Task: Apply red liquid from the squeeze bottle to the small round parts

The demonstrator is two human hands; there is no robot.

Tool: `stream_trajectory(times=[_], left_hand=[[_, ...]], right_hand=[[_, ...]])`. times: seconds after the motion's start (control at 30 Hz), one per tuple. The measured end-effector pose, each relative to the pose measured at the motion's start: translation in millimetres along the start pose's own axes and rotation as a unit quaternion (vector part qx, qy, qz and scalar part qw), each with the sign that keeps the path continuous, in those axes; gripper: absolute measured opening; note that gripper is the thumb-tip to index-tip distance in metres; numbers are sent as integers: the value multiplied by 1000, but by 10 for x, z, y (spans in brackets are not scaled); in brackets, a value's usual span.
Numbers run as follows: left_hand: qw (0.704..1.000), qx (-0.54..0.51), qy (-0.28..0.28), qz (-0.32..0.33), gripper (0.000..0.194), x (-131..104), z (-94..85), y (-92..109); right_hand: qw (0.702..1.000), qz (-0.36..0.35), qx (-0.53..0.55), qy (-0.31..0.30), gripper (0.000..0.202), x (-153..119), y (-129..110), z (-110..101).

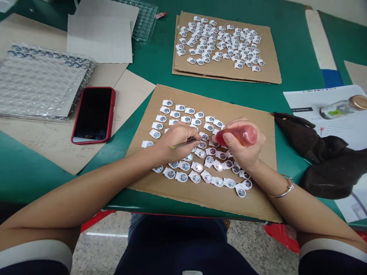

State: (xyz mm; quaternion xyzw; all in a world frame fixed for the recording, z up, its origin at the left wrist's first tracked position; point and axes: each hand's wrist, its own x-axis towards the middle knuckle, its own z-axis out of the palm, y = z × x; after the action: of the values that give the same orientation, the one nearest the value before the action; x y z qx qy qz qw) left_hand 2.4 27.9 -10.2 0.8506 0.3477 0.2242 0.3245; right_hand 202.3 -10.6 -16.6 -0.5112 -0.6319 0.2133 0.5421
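"Where's the red plastic bottle (239, 135)?"
"Over the brown cardboard sheet (249, 111), gripped by the right hand's (249, 149) fingers, narrow tip toward the left hand (174, 140), whose fingers pinch a thin stick-like tool (180, 145)."

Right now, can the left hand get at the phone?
Likely yes: the phone lies uncovered, nothing tall between it and the left hand. That grip holds a thin tool, though, which may need setting down.

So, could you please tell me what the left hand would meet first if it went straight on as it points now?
Probably the red squeeze bottle, tip first, held by the right hand. The left hand might brush a white-tabbed disc before that; its height above the discs is unclear.
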Motion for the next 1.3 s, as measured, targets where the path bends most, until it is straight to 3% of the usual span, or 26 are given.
stream_trajectory(times=[0.17,0.5,1.1,1.3], left_hand=[[1000,-19,11,-20,10,4,24,-9],[982,-138,-2,-125,12,54,42,-111],[979,-153,2,-134,11,65,39,-135],[977,-158,9,-140,10,91,-15,-49]], right_hand=[[1000,-1,-14,-1,18,-5,7,5],[1000,-6,10,-3,19,-4,16,26],[1000,-11,-14,-11,18,4,-19,75],[983,78,150,67,20,141,-41,-11]])
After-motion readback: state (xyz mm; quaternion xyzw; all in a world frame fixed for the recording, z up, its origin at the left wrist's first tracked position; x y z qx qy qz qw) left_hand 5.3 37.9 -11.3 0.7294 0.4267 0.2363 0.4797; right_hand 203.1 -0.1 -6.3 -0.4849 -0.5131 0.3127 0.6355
